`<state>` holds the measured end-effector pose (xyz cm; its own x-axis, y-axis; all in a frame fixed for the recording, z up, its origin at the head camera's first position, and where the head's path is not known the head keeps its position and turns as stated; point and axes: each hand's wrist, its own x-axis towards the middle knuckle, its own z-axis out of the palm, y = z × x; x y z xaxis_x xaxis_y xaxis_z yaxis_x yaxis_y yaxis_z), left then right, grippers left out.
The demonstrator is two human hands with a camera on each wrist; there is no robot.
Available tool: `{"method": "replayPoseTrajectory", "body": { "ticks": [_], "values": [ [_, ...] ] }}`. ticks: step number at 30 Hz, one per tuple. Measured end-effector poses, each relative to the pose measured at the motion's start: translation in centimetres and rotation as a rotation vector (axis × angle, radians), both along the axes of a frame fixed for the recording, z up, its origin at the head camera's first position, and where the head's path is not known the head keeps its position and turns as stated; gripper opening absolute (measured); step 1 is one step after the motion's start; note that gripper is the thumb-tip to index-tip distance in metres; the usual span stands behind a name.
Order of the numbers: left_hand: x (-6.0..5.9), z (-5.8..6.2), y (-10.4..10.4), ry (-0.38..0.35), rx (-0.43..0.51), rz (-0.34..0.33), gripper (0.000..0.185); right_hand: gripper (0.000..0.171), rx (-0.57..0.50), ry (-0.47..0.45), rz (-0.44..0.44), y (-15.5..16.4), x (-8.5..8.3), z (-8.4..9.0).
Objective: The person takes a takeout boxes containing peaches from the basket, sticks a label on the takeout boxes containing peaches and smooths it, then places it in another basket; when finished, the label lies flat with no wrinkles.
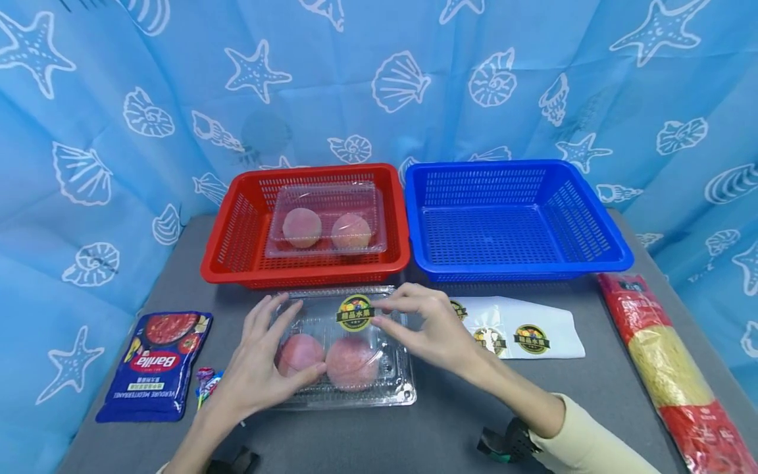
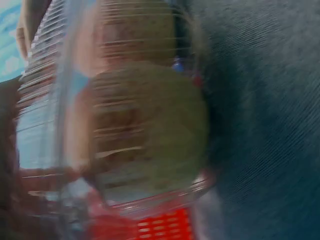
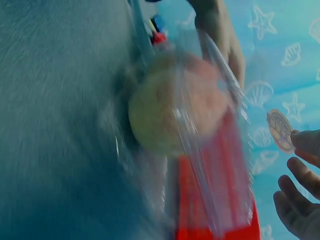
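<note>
A clear plastic clamshell box (image 1: 391, 397) lies closed on the table with two peaches (image 1: 352, 364) inside. My left hand (image 1: 260, 359) rests along its left side, fingers extended toward the back and thumb over the lid. Between thumb and index finger my right hand (image 1: 429, 329) pinches a round fruit-label sticker (image 1: 355, 313) by its right edge. In the right wrist view, the sticker (image 3: 280, 131) stands apart from the box, above the lid. The left wrist view is blurred and shows a peach (image 2: 150, 130) through the box wall.
Behind stands a red basket (image 1: 308, 275) holding another clamshell box of peaches, beside a blue basket (image 1: 521, 268). A white sticker sheet (image 1: 562, 322) lies right of the box. Noodles (image 1: 669, 355) lie far right; a Barilla pouch (image 1: 151, 368) and lollipops (image 1: 205, 382) lie left.
</note>
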<state>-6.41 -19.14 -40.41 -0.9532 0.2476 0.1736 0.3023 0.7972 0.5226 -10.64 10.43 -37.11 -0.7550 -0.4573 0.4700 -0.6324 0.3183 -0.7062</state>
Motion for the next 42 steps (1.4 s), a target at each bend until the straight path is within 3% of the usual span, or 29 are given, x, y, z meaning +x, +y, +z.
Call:
{"method": "replayPoseTrajectory", "body": {
  "ticks": [8, 15, 20, 30, 37, 42],
  "values": [
    [0.0, -0.5, 0.1, -0.030, 0.010, 0.000, 0.099, 0.025, 0.111, 0.045, -0.020, -2.8, 0.3, -1.4],
    [0.0, -0.5, 0.1, -0.043, 0.006, 0.004, 0.098, 0.025, 0.197, 0.127, -0.078, -3.7, 0.6, -2.4],
    [0.0, -0.6, 0.2, -0.027, 0.004, 0.003, 0.096, 0.026, 0.242, 0.120, -0.108, -3.8, 0.7, -2.6],
    [0.0, -0.7, -0.1, -0.030, 0.050, -0.043, 0.045, 0.026, 0.284, 0.076, -0.108, -3.8, 0.7, -2.3],
    [0.1, -0.4, 0.0, -0.018, 0.052, -0.074, 0.037, 0.046, 0.355, -0.019, -0.075, -4.0, 0.5, -0.7],
    [0.2, -0.4, 0.0, -0.019, 0.042, -0.081, 0.034, 0.041, 0.392, -0.009, -0.053, -5.5, 0.2, -0.3]
  ]
}}
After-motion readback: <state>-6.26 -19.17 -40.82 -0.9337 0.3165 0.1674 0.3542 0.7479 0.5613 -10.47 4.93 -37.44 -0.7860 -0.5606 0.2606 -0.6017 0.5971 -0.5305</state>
